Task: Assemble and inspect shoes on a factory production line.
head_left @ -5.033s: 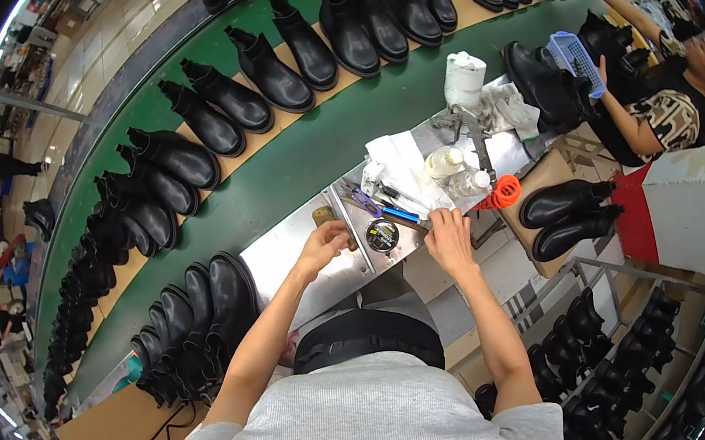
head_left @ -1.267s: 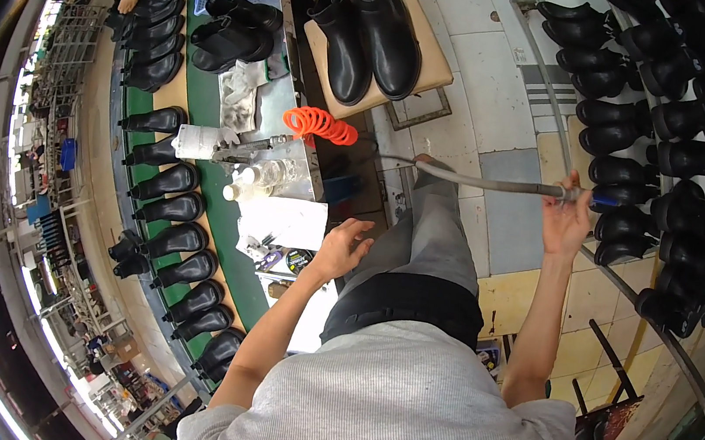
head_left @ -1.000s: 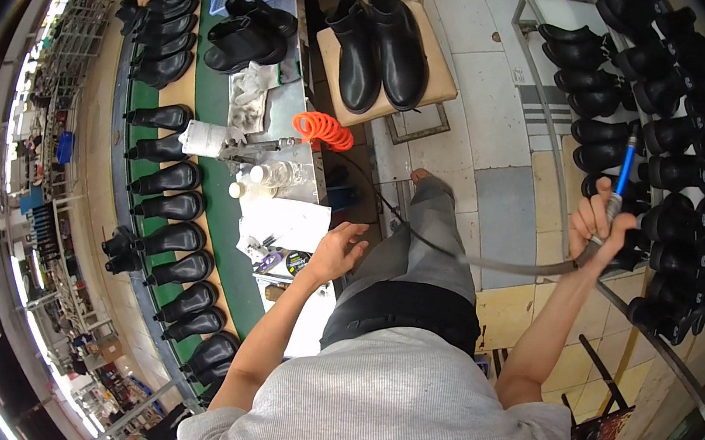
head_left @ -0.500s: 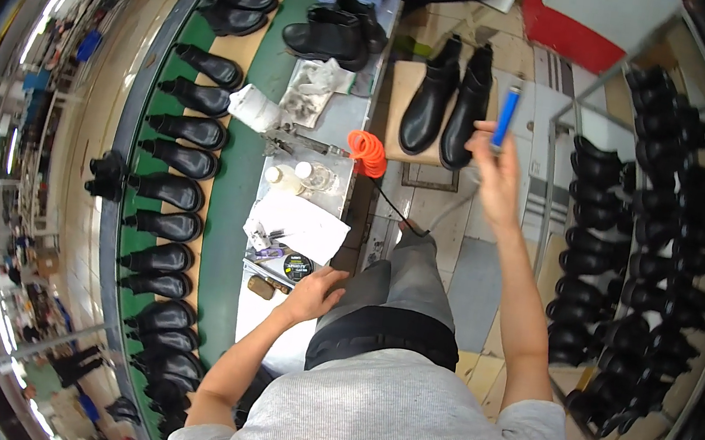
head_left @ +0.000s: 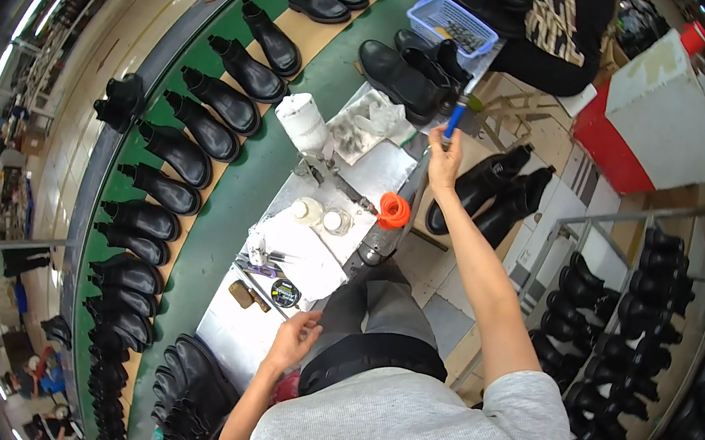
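Observation:
My right hand [head_left: 443, 163] is closed around a slim blue pen-like tool [head_left: 454, 120] with a greyish tip pointing away from me. What kind of tool it is I cannot make out. The hand is over the bench's right edge, beside a pair of black ankle boots [head_left: 497, 188] on a low tan board. Beyond the tool's tip, another pair of black boots [head_left: 401, 76] rests on the metal bench top. My left hand [head_left: 297, 336] hangs by my lap at the near bench edge, fingers loosely bent and apart, holding nothing. Closest to it is a round black tin [head_left: 284, 293].
On the bench lie a spray gun with a white-wrapped cup [head_left: 301, 122], a coiled orange hose [head_left: 393, 211], two clear bottles [head_left: 322, 215], stained cloths [head_left: 371, 126] and a blue basket [head_left: 452, 26]. Boots line the green conveyor [head_left: 221, 213]; a boot rack [head_left: 611, 340] stands right.
My view has turned to the right. My right hand has swung with the blue tool from over the boots on the low board toward the bench edge. My left hand stays near my lap.

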The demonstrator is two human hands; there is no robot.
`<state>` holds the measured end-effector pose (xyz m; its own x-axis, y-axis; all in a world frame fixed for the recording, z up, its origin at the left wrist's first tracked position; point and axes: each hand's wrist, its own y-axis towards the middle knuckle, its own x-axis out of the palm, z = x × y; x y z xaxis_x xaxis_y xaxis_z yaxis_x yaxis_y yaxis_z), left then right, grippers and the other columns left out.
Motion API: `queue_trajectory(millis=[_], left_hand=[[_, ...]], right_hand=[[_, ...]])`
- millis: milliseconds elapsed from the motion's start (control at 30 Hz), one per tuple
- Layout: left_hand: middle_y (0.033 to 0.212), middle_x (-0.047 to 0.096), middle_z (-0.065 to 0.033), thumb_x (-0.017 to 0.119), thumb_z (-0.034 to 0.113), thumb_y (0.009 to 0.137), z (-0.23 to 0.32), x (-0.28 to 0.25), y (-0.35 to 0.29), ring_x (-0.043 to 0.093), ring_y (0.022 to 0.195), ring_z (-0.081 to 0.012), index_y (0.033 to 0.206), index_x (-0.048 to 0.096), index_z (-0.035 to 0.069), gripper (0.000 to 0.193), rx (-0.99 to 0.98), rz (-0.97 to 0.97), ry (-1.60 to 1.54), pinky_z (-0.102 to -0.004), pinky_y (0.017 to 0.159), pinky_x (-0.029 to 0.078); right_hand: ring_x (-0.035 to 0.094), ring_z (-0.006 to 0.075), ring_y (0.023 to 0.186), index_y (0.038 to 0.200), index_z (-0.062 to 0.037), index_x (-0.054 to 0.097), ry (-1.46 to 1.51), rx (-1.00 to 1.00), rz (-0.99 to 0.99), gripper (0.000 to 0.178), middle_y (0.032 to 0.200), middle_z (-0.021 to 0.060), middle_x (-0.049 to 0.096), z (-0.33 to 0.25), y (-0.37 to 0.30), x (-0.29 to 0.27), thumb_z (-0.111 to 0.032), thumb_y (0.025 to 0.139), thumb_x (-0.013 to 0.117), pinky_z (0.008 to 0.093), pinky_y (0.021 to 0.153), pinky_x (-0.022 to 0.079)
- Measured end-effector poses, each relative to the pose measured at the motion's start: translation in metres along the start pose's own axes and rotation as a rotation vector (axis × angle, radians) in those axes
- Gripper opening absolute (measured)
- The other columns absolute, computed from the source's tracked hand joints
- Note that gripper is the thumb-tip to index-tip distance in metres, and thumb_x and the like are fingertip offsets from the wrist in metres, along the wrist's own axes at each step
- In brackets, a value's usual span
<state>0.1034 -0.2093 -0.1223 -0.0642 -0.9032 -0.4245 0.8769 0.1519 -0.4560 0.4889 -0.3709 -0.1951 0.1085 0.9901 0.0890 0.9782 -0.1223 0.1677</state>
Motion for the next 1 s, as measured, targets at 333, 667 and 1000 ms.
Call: queue_trajectory(millis=[333,667,1000], left_hand=[[0.114,0.059,-0.0073,0.056,0.013,0.088,0.002,0.100,0.127,0.056,0.101,-0.0141,0.125,0.048,0.004,0.039,-0.171,-0.495,-0.578,-0.0267,0.084,0.045],[0.119,0.052,-0.0047,0.051,0.011,0.086,-0.014,0.235,0.285,0.049,0.111,-0.0221,0.121,0.046,0.008,0.035,-0.569,-0.133,-1.144,-0.0420,0.086,0.046],[0.121,0.051,-0.0052,0.048,0.008,0.091,0.008,0.237,0.279,0.051,0.108,-0.0225,0.123,0.043,0.009,0.032,-0.419,-0.085,-1.184,-0.0401,0.086,0.050]], right_hand=[[0.049,0.0113,0.078,0.091,-0.0062,0.051,0.368,0.285,0.129,0.009,0.084,0.0010,0.052,0.037,0.005,-0.006,-0.006,0.083,0.055,0.0238,0.075,0.038],[0.050,0.0146,0.089,0.101,-0.0035,0.053,0.464,0.522,-0.078,0.018,0.091,0.0028,0.052,0.004,0.004,-0.025,0.001,0.084,0.056,0.0294,0.088,0.038],[0.050,0.0202,0.102,0.074,-0.0080,0.051,0.449,0.568,-0.511,0.024,0.093,0.0012,0.045,0.030,0.005,-0.039,0.013,0.068,0.062,0.0331,0.092,0.036]])
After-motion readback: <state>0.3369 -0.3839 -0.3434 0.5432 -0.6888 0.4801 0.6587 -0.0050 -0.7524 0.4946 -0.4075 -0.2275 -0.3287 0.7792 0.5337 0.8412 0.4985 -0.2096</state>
